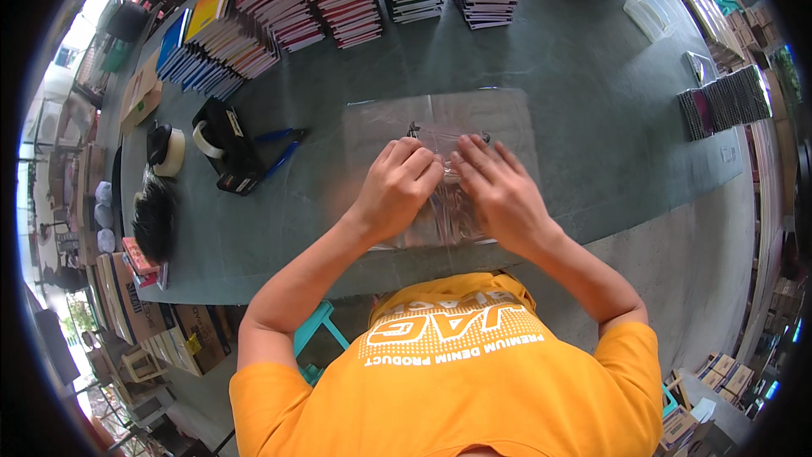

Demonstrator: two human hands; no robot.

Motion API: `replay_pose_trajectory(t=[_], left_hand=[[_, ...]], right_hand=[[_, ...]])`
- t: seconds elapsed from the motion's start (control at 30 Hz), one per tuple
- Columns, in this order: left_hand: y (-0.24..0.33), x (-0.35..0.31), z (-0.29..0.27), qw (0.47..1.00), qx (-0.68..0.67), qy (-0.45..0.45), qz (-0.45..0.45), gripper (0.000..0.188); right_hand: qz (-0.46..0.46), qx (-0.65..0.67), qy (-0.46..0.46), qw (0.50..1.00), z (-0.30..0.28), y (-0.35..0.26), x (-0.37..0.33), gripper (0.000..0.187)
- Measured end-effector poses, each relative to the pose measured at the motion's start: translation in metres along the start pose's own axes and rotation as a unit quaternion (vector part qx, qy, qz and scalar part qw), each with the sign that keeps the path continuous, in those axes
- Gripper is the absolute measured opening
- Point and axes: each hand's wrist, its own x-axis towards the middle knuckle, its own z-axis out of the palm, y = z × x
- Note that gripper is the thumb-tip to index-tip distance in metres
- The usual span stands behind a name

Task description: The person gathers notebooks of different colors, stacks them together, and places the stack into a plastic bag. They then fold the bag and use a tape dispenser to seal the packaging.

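Observation:
Clear plastic film (pixel 499 106), perhaps a bag or sheet, lies on the dark green table in front of me, creased and bunched under my hands. My left hand (pixel 396 184) is closed, its curled fingers pinching a gathered part of the film. Beside it, my right hand (pixel 501 195) rests on the film with fingers stretched out and slightly blurred. Just past my fingertips are two small dark pieces, one on the left (pixel 413 129) and one on the right (pixel 485 137); their kind is too small to make out.
Left of the film are blue-handled pliers or scissors (pixel 282 157), a black tape dispenser (pixel 227 140), a tape roll (pixel 171 152) and a black brush-like thing (pixel 155 220). Stacked notebooks (pixel 342 0) line the far edge. A clear plastic box (pixel 650 13) and a dark stack (pixel 727 103) stand right.

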Motion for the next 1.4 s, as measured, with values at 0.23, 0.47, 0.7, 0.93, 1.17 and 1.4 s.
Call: replay_pose_trajectory(t=[0.23,0.47,0.7,0.93,1.17,1.4], left_hand=[[0.006,-0.033,0.031,0.982,0.07,0.174,-0.027,0.021],[-0.065,-0.084,-0.033,0.91,0.007,0.326,-0.257,0.023],[-0.195,-0.218,-0.108,0.562,-0.221,0.332,-0.725,0.026],[-0.154,-0.17,-0.119,0.703,-0.114,0.33,-0.619,0.022],[-0.136,-0.24,-0.115,0.717,0.227,-0.09,-0.653,0.022],[0.006,-0.078,-0.013,0.742,-0.358,0.174,-0.539,0.024]], right_hand=[[-0.051,0.142,0.027,0.988,0.027,0.013,0.023,0.043],[-0.069,0.097,0.024,0.993,0.027,0.024,0.016,0.046],[-0.085,0.101,0.029,0.991,0.028,0.015,0.025,0.043],[-0.059,0.079,0.029,0.995,0.029,0.018,0.019,0.042],[-0.07,0.151,0.049,0.985,0.035,0.017,0.019,0.053],[-0.059,0.189,0.041,0.979,0.033,0.021,0.019,0.059]])
